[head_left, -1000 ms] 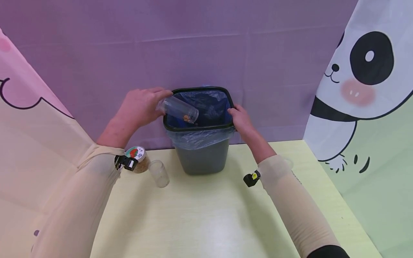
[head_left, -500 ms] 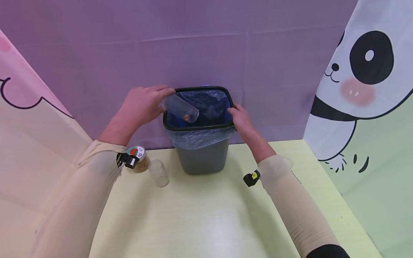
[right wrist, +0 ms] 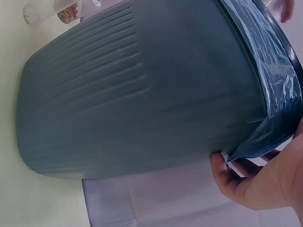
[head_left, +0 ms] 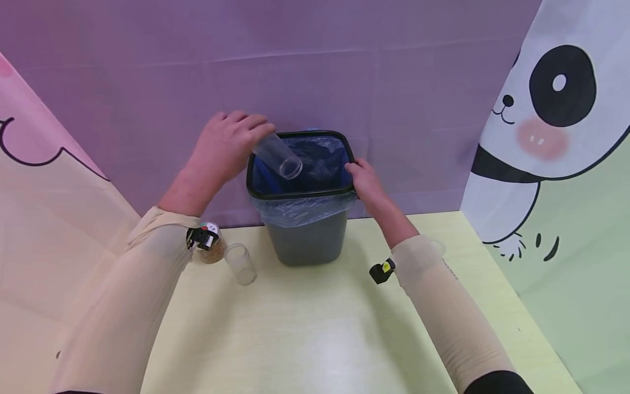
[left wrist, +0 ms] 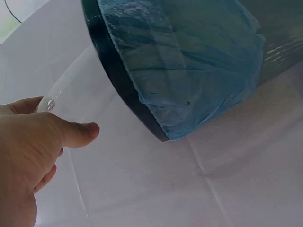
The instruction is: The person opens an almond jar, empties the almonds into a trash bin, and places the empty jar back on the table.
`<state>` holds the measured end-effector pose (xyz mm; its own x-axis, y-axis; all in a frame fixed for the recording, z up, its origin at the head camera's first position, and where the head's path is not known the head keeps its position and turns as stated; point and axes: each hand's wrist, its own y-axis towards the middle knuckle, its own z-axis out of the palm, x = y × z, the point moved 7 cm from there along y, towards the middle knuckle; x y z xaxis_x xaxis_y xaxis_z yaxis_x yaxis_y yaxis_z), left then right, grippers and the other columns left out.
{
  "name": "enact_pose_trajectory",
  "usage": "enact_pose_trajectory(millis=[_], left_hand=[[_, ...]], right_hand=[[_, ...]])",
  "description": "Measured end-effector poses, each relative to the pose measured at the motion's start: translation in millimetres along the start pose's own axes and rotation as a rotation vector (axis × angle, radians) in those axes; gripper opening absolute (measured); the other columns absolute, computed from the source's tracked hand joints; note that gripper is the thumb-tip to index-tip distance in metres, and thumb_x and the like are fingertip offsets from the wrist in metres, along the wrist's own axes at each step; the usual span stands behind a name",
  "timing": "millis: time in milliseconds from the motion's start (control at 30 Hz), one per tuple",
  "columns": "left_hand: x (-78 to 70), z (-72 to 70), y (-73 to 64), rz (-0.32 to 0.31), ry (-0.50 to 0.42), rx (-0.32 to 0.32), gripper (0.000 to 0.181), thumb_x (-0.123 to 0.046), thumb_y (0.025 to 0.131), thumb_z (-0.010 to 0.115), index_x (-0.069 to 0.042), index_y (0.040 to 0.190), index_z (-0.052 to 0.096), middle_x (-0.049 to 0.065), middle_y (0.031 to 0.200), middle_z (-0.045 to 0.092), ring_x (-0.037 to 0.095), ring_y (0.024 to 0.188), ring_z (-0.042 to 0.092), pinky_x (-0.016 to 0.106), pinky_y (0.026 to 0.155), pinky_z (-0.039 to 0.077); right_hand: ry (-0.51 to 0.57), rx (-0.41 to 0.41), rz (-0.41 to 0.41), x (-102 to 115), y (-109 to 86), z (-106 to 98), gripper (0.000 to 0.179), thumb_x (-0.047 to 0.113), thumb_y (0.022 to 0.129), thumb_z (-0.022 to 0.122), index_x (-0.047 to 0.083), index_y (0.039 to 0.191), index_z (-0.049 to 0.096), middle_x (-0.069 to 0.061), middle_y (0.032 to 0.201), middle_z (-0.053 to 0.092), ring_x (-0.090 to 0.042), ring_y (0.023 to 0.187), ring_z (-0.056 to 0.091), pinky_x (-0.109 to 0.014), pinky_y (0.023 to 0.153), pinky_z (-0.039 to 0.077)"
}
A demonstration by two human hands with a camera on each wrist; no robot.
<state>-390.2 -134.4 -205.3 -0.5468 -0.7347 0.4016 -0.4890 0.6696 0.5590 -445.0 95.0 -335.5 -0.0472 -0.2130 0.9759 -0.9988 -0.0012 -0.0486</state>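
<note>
My left hand (head_left: 228,145) grips a clear plastic jar (head_left: 278,155) near its base. The jar slants down with its open mouth over the inside of a grey trash can (head_left: 307,241); no crumbs show in it now. A blue plastic bag (head_left: 315,156) lines the can and folds over its black rim (head_left: 301,195). On the other side, my right hand (head_left: 366,183) holds the can by the rim, thumb on top. In the right wrist view its fingers (right wrist: 232,182) curl under the bag's folded edge (right wrist: 258,146).
A second clear jar (head_left: 240,264) stands on the pale table (head_left: 305,328) left of the can. Behind it, partly covered by my left wrist camera (head_left: 202,238), is a lidded jar (head_left: 215,253) with brown contents. A purple cloth wall (head_left: 315,82) rises right behind the can.
My left hand has risen and moved slightly right, tipping the jar more steeply. The brown pieces near its mouth are gone from it. My right hand stays on the rim.
</note>
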Motion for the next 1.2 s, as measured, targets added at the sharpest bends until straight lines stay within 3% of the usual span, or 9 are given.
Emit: enact_pose_trajectory(millis=[100, 300, 467, 667, 767, 800, 933, 1033, 1200], left_hand=[[3.6, 1.8, -3.6, -0.049, -0.024, 0.006, 0.045, -0.001, 0.077, 0.062, -0.011, 0.12, 0.053, 0.01, 0.119, 0.052, 0.032, 0.1, 0.049, 0.045, 0.07, 0.041], [17.0, 4.4, -22.0, -0.253, -0.092, 0.034, 0.05, -0.009, 0.075, 0.067, -0.009, 0.12, 0.048, 0.011, 0.118, 0.051, 0.032, 0.101, 0.049, 0.048, 0.077, 0.04], [21.1, 1.3, -39.0, -0.373, -0.139, -0.008, 0.054, -0.015, 0.073, 0.07, -0.006, 0.12, 0.044, 0.014, 0.113, 0.053, 0.032, 0.095, 0.051, 0.049, 0.076, 0.04], [22.3, -1.2, -63.8, -0.529, -0.199, -0.063, 0.062, -0.029, 0.076, 0.067, 0.0, 0.121, 0.035, 0.016, 0.089, 0.053, 0.032, 0.063, 0.047, 0.047, 0.059, 0.038], [19.5, -0.4, -78.4, -0.604, -0.266, -0.088, 0.065, -0.034, 0.077, 0.065, -0.002, 0.121, 0.029, 0.016, 0.079, 0.05, 0.033, 0.057, 0.044, 0.045, 0.056, 0.037], [18.5, 0.2, -83.7, -0.63, -0.301, -0.097, 0.065, -0.036, 0.077, 0.064, -0.004, 0.121, 0.027, 0.016, 0.079, 0.049, 0.034, 0.059, 0.045, 0.045, 0.057, 0.038], [16.8, 2.5, -103.1, -0.721, -0.474, -0.156, 0.068, -0.038, 0.077, 0.064, -0.014, 0.126, 0.024, 0.015, 0.105, 0.051, 0.035, 0.081, 0.051, 0.048, 0.069, 0.039], [16.8, 3.9, -117.0, -0.754, -0.591, -0.225, 0.07, -0.036, 0.076, 0.065, -0.015, 0.129, 0.027, 0.011, 0.119, 0.045, 0.03, 0.095, 0.047, 0.046, 0.077, 0.037], [21.5, 2.0, -142.1, -0.818, -0.703, -0.362, 0.059, -0.019, 0.071, 0.068, -0.005, 0.12, 0.039, 0.005, 0.11, 0.039, 0.019, 0.1, 0.037, 0.036, 0.08, 0.034]], right_hand=[[0.001, 0.001, 0.003, -0.2, -0.5, 1.1, 0.041, 0.032, 0.092, 0.039, 0.015, 0.13, 0.039, -0.011, 0.12, 0.046, -0.027, 0.101, 0.045, -0.04, 0.074, 0.039], [0.004, 0.001, 0.008, -0.7, -1.4, 2.7, 0.042, 0.031, 0.092, 0.039, 0.013, 0.13, 0.038, -0.012, 0.122, 0.044, -0.028, 0.102, 0.045, -0.042, 0.075, 0.04], [0.001, -0.012, -0.003, 1.0, -0.3, 1.1, 0.042, 0.029, 0.092, 0.039, 0.011, 0.13, 0.038, -0.014, 0.123, 0.043, -0.03, 0.103, 0.044, -0.042, 0.074, 0.04], [0.005, -0.021, -0.002, 0.5, -2.1, -1.4, 0.041, 0.029, 0.092, 0.04, 0.012, 0.129, 0.039, -0.013, 0.123, 0.044, -0.029, 0.102, 0.045, -0.04, 0.072, 0.04], [-0.011, -0.022, -0.018, 0.0, -3.1, -2.1, 0.04, 0.029, 0.092, 0.039, 0.011, 0.128, 0.04, -0.015, 0.121, 0.044, -0.028, 0.095, 0.046, -0.037, 0.066, 0.039], [-0.018, -0.021, -0.024, 0.0, -3.4, -2.1, 0.04, 0.028, 0.092, 0.039, 0.01, 0.128, 0.04, -0.015, 0.121, 0.044, -0.027, 0.094, 0.045, -0.036, 0.064, 0.038], [-0.025, -0.018, -0.041, 0.3, -3.4, -0.9, 0.04, 0.028, 0.092, 0.039, 0.01, 0.127, 0.041, -0.014, 0.121, 0.044, -0.027, 0.093, 0.045, -0.034, 0.062, 0.037], [-0.013, -0.014, -0.035, -0.1, -3.4, 0.9, 0.039, 0.028, 0.092, 0.039, 0.011, 0.127, 0.041, -0.013, 0.12, 0.045, -0.028, 0.096, 0.045, -0.035, 0.065, 0.038], [0.011, -0.006, -0.02, -0.9, -3.9, 3.8, 0.04, 0.029, 0.092, 0.039, 0.014, 0.129, 0.039, -0.011, 0.12, 0.045, -0.03, 0.104, 0.044, -0.039, 0.073, 0.039]])
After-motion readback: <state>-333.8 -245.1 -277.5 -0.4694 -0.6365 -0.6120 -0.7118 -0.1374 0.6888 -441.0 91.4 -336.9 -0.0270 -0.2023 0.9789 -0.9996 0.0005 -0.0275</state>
